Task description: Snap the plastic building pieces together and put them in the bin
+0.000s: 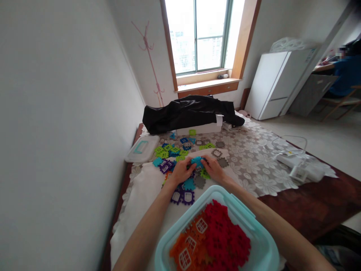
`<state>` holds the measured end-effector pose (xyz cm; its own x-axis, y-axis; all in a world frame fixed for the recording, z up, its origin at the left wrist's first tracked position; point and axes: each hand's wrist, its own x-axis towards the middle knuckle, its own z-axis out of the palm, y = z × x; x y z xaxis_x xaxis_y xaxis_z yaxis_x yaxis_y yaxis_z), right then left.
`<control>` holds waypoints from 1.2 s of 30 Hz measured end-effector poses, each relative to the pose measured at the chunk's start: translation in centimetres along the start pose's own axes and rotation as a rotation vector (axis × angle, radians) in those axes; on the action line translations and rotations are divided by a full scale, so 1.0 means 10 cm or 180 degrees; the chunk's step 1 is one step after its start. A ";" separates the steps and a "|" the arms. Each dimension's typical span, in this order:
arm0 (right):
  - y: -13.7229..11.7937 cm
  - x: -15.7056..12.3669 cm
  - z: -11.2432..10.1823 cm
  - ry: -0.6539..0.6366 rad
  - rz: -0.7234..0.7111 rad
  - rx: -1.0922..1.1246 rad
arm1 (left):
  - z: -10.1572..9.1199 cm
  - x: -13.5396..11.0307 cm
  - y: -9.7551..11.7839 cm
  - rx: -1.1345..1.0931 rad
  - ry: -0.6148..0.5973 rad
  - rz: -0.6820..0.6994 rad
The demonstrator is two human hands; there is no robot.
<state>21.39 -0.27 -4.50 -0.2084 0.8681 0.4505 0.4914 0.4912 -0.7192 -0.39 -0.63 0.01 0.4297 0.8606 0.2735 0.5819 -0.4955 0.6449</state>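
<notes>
My left hand (182, 170) and my right hand (213, 168) meet over a table, both with fingers curled round a light blue plastic block piece (196, 162) held between them. Loose interlocking blocks lie around them: green ones (169, 151), purple ones (182, 196), grey ones (222, 162) and blue ones. Close to me stands a pale teal box (255, 235) holding red blocks (225, 233) and orange blocks (186, 250).
A clear lid with a teal handle (142, 148) lies at the table's left edge by the wall. A black garment (188, 111) over a white box lies at the far end. White power strip and cable (296, 160) at right. A person sits far right.
</notes>
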 end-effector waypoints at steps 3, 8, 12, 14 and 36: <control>-0.01 0.00 -0.01 -0.0016 -0.0012 0.0037 | 0.01 0.01 -0.01 0.0006 -0.0034 -0.0056; 0.00 0.01 -0.01 -0.0123 0.0014 -0.0034 | 0.01 0.01 -0.01 -0.0006 -0.0051 -0.0082; 0.01 0.01 0.00 -0.0173 0.0064 -0.0109 | 0.01 0.00 -0.02 -0.0009 -0.0024 -0.0086; 0.01 0.01 0.00 -0.0191 0.0089 -0.0133 | 0.01 0.00 -0.02 0.0042 -0.0004 -0.0100; 0.02 0.08 -0.07 -0.0001 0.0538 0.1150 | 0.01 0.00 -0.02 -0.0350 0.0125 -0.0078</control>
<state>21.90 0.52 -3.96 -0.1503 0.9389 0.3097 0.1895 0.3348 -0.9230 -0.45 -0.54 -0.24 0.3877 0.8773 0.2829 0.5118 -0.4602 0.7255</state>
